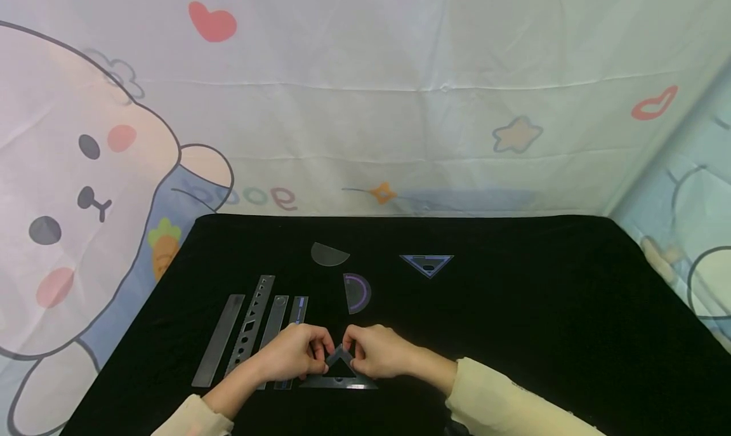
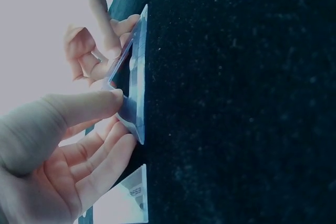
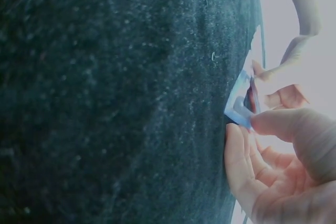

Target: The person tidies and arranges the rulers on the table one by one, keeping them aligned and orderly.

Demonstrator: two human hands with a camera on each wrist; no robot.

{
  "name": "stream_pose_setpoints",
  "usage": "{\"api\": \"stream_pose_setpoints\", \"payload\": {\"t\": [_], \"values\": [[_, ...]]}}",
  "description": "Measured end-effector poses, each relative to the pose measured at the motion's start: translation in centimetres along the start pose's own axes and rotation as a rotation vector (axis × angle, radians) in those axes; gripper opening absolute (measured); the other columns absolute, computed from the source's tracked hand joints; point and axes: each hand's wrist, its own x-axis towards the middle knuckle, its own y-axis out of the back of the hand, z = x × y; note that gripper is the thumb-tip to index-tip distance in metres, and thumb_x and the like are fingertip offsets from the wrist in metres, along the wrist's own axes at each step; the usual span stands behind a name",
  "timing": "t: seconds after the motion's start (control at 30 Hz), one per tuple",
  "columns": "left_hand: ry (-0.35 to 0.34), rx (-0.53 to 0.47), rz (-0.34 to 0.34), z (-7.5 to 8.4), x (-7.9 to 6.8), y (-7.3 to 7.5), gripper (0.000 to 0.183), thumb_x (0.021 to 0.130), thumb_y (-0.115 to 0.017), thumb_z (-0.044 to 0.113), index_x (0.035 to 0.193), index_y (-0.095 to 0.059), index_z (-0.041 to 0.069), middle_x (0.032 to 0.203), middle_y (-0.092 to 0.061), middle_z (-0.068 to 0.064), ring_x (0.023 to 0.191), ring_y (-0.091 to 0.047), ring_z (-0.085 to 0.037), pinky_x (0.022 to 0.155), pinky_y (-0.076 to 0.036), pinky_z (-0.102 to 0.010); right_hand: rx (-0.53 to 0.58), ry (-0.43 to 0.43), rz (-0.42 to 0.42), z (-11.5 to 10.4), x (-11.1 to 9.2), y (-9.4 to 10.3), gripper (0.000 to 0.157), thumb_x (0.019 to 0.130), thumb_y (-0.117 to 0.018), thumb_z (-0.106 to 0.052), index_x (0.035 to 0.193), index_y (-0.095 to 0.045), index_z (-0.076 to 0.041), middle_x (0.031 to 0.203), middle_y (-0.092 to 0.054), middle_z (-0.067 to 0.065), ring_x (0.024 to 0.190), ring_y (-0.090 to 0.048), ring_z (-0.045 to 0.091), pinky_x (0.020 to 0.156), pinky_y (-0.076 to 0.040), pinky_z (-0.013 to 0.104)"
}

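Both hands pinch a clear set square point(image 1: 341, 381) near the front of the black cloth, its long edge toward the person and its corner pointing away. My left hand point(image 1: 296, 352) grips the left slanting side between thumb and fingers. On the opposite slanting side, my right hand point(image 1: 379, 352) does the same. The left wrist view shows the set square point(image 2: 137, 77) tilted, with the left thumb on its inner edge. In the right wrist view the right thumb presses the set square point(image 3: 240, 109). A ruler with blue marks point(image 1: 300, 306) lies partly hidden behind the left hand.
Left of the hands lie a plain ruler point(image 1: 219, 341), a stencil ruler point(image 1: 249, 326) with cut-out shapes and another clear ruler point(image 1: 276, 318). Farther back are a clear protractor point(image 1: 329, 256), a purple-marked protractor point(image 1: 357, 294) and a blue-marked set square point(image 1: 407, 259) on the black cloth point(image 1: 542, 309).
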Motion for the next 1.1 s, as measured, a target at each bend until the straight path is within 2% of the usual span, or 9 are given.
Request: {"api": "stream_pose_setpoints", "payload": {"t": [0.3, 0.87, 1.1], "values": [[0.01, 0.026, 0.015, 0.15, 0.0, -0.07, 0.019, 0.073, -0.071, 0.003, 0.088, -0.061, 0.008, 0.067, -0.058, 0.002, 0.047, -0.055, -0.01, 0.042, -0.049, -0.022, -0.076, 0.008, 0.033, 0.03, 0.15, -0.19, 0.023, 0.077, -0.065, -0.007, 0.097, -0.054, -0.011, 0.061, -0.051, -0.012, 0.049, -0.045, -0.002, 0.046, -0.041, 0.012], [0.011, 0.067, 0.012, 0.27, 0.04, -0.07, 0.022, 0.072, -0.072, 0.003, 0.09, -0.061, 0.009, 0.066, -0.057, 0.004, 0.048, -0.053, -0.005, 0.043, -0.047, -0.02, -0.087, -0.017, 0.003, -0.48, 0.14, -0.15, 0.03, 0.076, -0.065, -0.006, 0.102, -0.052, -0.011, 0.064, -0.049, -0.01, 0.051, -0.045, 0.0, 0.046, -0.041, 0.013], [0.014, 0.097, 0.03, 0.13, 0.06, -0.19, 0.024, 0.07, -0.073, 0.003, 0.09, -0.061, 0.009, 0.065, -0.056, 0.005, 0.051, -0.052, -0.004, 0.044, -0.045, -0.02, -0.111, -0.025, 0.008, -0.53, 0.27, -0.32, 0.031, 0.076, -0.066, -0.006, 0.103, -0.052, -0.012, 0.064, -0.048, -0.01, 0.052, -0.045, 0.0, 0.046, -0.041, 0.013]]}}
